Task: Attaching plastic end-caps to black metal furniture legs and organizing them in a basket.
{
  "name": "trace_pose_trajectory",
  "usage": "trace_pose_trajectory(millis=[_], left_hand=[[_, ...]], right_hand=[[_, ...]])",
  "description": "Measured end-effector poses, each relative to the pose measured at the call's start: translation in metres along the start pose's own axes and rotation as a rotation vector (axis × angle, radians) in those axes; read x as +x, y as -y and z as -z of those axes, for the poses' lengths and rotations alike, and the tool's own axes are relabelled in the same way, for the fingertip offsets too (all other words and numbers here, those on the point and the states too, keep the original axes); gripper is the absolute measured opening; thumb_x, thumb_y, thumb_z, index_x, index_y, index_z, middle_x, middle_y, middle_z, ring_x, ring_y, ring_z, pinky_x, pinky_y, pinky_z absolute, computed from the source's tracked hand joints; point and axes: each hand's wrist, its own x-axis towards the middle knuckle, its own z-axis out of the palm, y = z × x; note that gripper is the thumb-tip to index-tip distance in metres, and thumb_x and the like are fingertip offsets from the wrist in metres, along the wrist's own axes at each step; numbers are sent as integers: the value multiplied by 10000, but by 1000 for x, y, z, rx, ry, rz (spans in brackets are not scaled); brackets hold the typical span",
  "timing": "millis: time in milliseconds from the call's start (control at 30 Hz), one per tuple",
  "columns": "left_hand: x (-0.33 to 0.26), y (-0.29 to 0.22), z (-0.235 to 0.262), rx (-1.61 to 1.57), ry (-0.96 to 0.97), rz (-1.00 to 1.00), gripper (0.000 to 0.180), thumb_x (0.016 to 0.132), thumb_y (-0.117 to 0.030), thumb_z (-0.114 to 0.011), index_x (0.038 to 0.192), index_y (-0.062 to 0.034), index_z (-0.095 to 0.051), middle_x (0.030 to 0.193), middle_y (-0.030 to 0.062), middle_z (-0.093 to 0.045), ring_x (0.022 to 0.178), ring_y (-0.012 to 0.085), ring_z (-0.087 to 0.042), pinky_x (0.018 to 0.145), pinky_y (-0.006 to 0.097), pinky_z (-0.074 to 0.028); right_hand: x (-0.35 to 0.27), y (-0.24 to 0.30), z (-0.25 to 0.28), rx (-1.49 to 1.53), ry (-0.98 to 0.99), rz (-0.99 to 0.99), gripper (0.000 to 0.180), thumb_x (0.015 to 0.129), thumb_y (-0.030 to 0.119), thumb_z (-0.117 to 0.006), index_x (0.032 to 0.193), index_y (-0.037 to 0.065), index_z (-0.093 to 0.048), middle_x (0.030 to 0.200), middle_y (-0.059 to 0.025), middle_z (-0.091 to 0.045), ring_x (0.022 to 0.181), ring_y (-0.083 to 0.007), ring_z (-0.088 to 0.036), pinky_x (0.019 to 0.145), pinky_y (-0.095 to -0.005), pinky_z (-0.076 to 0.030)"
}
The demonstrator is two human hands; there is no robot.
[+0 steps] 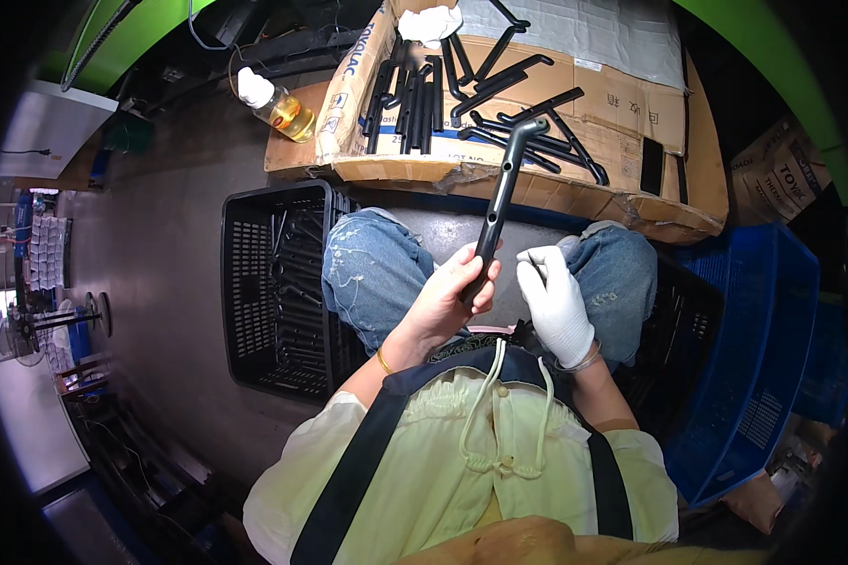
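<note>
fingers of the bare left hand (pixel 452 292) are wrapped around the lower end of a long black handle bar (pixel 502 202), pressed closed on it, so the bar stands up over the lap and points toward twelve o'clock, its bent tip just above the cardboard edge. at three o'clock from that hand, the gloved right hand (pixel 554 303) sits just beside the bar's lower end, fingers curled in; whether it pinches some small piece i cannot tell, since the glove hides the fingertips. more black bars (pixel 415 104) lie in a loose heap on the flattened cardboard (pixel 622 113) at twelve o'clock, with a bottle of yellow liquid (pixel 278 105) at eleven. a black slotted crate (pixel 273 292) stands at nine o'clock beside the knee, a blue crate (pixel 763 348) at three.

as i judge it, the hold is low on a long bar, so the top could swing and knock the heap or catch the cardboard lip; a loosened hold could let it slide between the knees.
</note>
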Motion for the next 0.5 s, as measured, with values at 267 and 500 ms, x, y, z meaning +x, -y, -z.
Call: trace_pose_trajectory(millis=[267, 500], left_hand=[[-2, -2, 11, -331, 129, 119, 411, 1074, -373, -326, 1336, -79, -443, 835, -8, -440, 519, 41, -335, 458, 180, -275], [-5, -5, -1, -321, 103, 95, 392, 1075, -368, -324, 1311, -84, -457, 818, -1, -437, 501, 40, -332, 456, 175, -273]], right_hand=[[-5, 0, -4, -16, -4, 12, 196, 958, 147, -581, 1077, -2, -539, 898, -176, -659, 834, -290, -673, 725, -372, -507], [-5, 8, 4, -83, 53, 71, 163, 983, 126, -491, 1044, 4, -582, 844, -181, -625, 747, -323, -633, 673, -399, -480]])
